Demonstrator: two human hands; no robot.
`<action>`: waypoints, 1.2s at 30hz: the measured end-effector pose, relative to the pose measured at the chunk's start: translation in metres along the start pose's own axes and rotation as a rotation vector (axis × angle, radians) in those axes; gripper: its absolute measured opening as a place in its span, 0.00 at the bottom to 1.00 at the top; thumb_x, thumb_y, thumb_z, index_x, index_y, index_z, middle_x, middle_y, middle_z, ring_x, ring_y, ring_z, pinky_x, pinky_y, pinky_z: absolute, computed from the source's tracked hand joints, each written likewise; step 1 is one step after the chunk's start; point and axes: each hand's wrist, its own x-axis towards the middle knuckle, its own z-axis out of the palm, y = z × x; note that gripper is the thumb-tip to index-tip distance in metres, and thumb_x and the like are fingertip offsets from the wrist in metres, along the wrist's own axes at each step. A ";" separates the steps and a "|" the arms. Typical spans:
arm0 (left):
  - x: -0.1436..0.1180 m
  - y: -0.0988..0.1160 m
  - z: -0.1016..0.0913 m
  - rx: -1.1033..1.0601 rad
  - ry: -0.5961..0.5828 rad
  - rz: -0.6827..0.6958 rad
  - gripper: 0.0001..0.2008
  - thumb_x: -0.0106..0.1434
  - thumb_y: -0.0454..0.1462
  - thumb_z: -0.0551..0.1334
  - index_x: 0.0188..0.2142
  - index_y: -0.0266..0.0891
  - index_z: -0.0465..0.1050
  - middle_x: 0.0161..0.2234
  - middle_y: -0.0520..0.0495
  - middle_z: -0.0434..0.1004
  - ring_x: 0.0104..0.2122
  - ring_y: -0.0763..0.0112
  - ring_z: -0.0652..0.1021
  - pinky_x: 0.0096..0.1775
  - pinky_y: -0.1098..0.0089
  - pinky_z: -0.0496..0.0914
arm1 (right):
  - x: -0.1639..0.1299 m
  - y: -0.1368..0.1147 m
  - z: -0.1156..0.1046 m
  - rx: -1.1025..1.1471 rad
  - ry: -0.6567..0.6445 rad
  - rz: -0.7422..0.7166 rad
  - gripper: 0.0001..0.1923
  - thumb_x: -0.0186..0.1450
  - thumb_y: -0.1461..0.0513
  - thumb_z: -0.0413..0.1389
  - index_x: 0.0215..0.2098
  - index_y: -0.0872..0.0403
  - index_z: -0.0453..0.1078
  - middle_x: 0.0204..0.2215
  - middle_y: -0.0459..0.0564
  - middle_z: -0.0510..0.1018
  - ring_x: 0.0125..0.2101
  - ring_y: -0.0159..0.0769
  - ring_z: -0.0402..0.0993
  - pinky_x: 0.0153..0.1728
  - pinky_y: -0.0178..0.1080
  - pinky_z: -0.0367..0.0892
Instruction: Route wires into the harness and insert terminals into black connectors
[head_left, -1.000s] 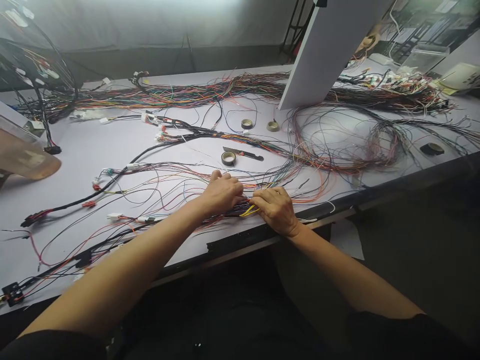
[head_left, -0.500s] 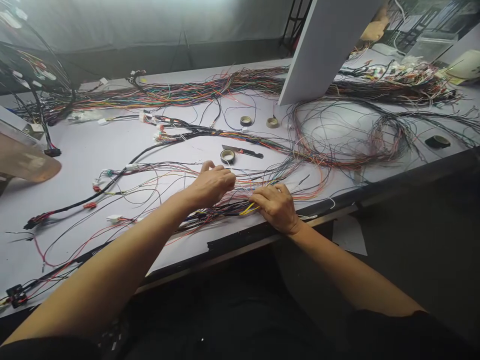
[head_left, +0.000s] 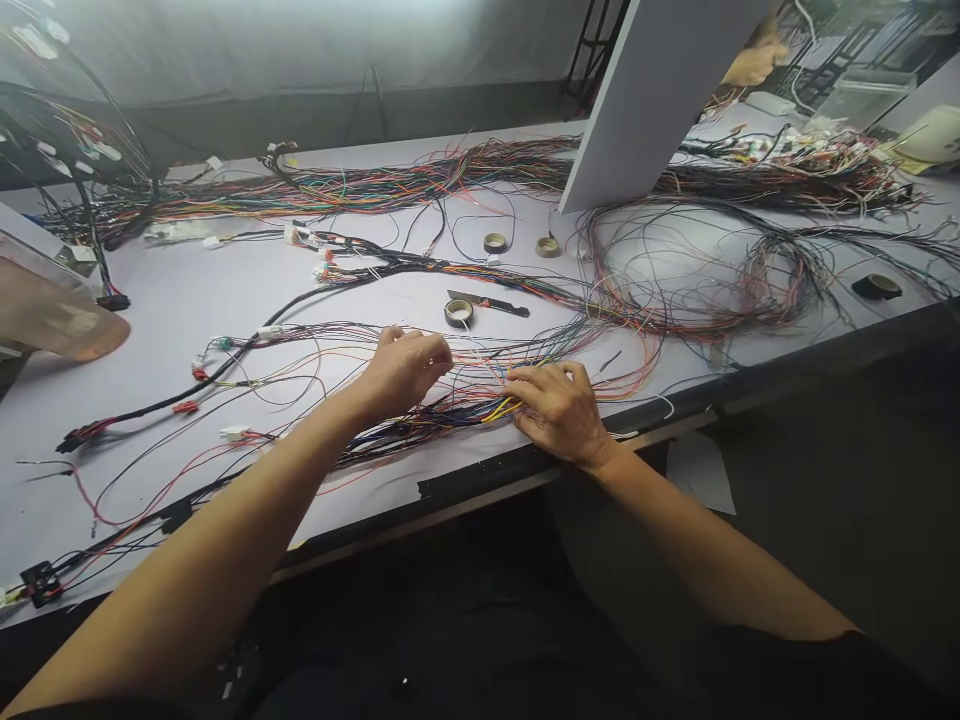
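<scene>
I'm sorting the wire bundle (head_left: 450,412) at the surface's (head_left: 225,290) near edge — my right hand (head_left: 559,410) presses it flat, fingers together, while my left hand (head_left: 401,368) pinches a thin white wire (head_left: 480,358). Next, I judge, comes teasing it free without snagging.

- One view only, from a camera worn on the person's head, looking forward and down.
- It stands close over the near edge of the worktop (head_left: 225,290), which runs across the frame, tilted up to the right.
- Both forearms enter from the bottom; the left hand (head_left: 401,368) and right hand (head_left: 561,408) lie near the centre.
- Far left and far right parts of the worktop show bent by the wide lens.
</scene>
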 end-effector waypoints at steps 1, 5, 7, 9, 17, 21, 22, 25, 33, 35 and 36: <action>0.000 0.002 0.001 -0.003 0.010 -0.004 0.07 0.65 0.37 0.53 0.32 0.39 0.68 0.33 0.48 0.76 0.34 0.67 0.73 0.49 0.57 0.56 | 0.001 0.000 -0.003 -0.003 -0.008 0.008 0.15 0.58 0.65 0.58 0.45 0.50 0.71 0.49 0.47 0.76 0.43 0.40 0.69 0.46 0.46 0.51; -0.003 0.009 0.001 -0.062 0.064 -0.026 0.09 0.66 0.38 0.52 0.32 0.39 0.67 0.32 0.48 0.75 0.34 0.67 0.72 0.50 0.58 0.56 | 0.001 0.001 -0.017 -0.017 -0.031 0.033 0.18 0.57 0.66 0.56 0.45 0.49 0.72 0.49 0.48 0.76 0.45 0.42 0.68 0.48 0.48 0.49; -0.005 0.009 0.002 -0.119 0.091 -0.050 0.09 0.66 0.39 0.52 0.33 0.39 0.67 0.33 0.49 0.76 0.35 0.67 0.72 0.51 0.58 0.56 | 0.000 0.003 -0.023 -0.015 -0.044 0.027 0.16 0.58 0.65 0.57 0.45 0.49 0.71 0.48 0.48 0.76 0.44 0.41 0.68 0.48 0.48 0.49; -0.007 0.009 0.004 -0.161 0.118 -0.075 0.09 0.67 0.39 0.53 0.34 0.40 0.68 0.34 0.49 0.76 0.36 0.67 0.72 0.51 0.59 0.55 | -0.002 0.005 -0.026 -0.005 -0.053 0.014 0.12 0.61 0.60 0.58 0.44 0.50 0.72 0.46 0.48 0.77 0.43 0.40 0.69 0.48 0.48 0.49; -0.008 0.027 0.010 -0.059 0.172 0.049 0.08 0.67 0.37 0.54 0.33 0.41 0.69 0.33 0.50 0.78 0.36 0.67 0.72 0.50 0.59 0.54 | 0.023 -0.004 -0.008 -0.025 0.027 0.228 0.14 0.64 0.50 0.58 0.36 0.51 0.74 0.34 0.48 0.79 0.36 0.38 0.70 0.42 0.45 0.50; -0.011 0.035 0.006 0.013 0.217 0.104 0.09 0.67 0.40 0.54 0.34 0.42 0.71 0.35 0.49 0.80 0.39 0.65 0.73 0.50 0.57 0.53 | 0.039 -0.005 0.005 0.142 -0.007 0.353 0.07 0.63 0.60 0.58 0.27 0.52 0.72 0.25 0.43 0.76 0.27 0.32 0.69 0.37 0.41 0.53; -0.014 0.034 0.006 0.010 0.263 0.087 0.09 0.67 0.41 0.55 0.35 0.42 0.71 0.37 0.49 0.80 0.40 0.65 0.73 0.51 0.57 0.53 | 0.040 -0.003 0.007 0.214 0.017 0.384 0.07 0.63 0.61 0.57 0.26 0.52 0.72 0.25 0.42 0.76 0.25 0.30 0.68 0.36 0.40 0.54; -0.027 0.026 0.008 -0.055 0.459 -0.043 0.10 0.67 0.43 0.55 0.36 0.42 0.72 0.39 0.48 0.79 0.37 0.68 0.74 0.48 0.61 0.58 | 0.036 0.002 0.009 0.426 0.115 0.423 0.06 0.63 0.61 0.55 0.29 0.52 0.70 0.25 0.42 0.74 0.23 0.29 0.65 0.31 0.37 0.58; -0.032 0.021 0.031 0.049 0.247 -0.178 0.13 0.65 0.46 0.57 0.33 0.45 0.77 0.35 0.48 0.82 0.38 0.62 0.73 0.45 0.55 0.54 | 0.018 -0.001 0.010 0.619 0.216 0.345 0.09 0.68 0.57 0.52 0.32 0.52 0.66 0.29 0.47 0.71 0.29 0.33 0.67 0.34 0.37 0.65; -0.021 0.026 0.035 0.064 0.169 -0.207 0.14 0.64 0.47 0.57 0.32 0.44 0.78 0.35 0.46 0.81 0.38 0.60 0.72 0.43 0.54 0.54 | 0.015 -0.004 0.009 0.629 0.227 0.350 0.09 0.68 0.56 0.52 0.33 0.52 0.65 0.29 0.47 0.70 0.30 0.34 0.68 0.35 0.38 0.65; -0.016 0.029 0.036 0.066 0.124 -0.222 0.14 0.63 0.47 0.58 0.30 0.44 0.78 0.34 0.45 0.81 0.37 0.59 0.72 0.43 0.54 0.55 | 0.014 -0.005 0.009 0.633 0.231 0.351 0.10 0.68 0.56 0.52 0.33 0.52 0.65 0.29 0.47 0.70 0.31 0.34 0.68 0.35 0.38 0.66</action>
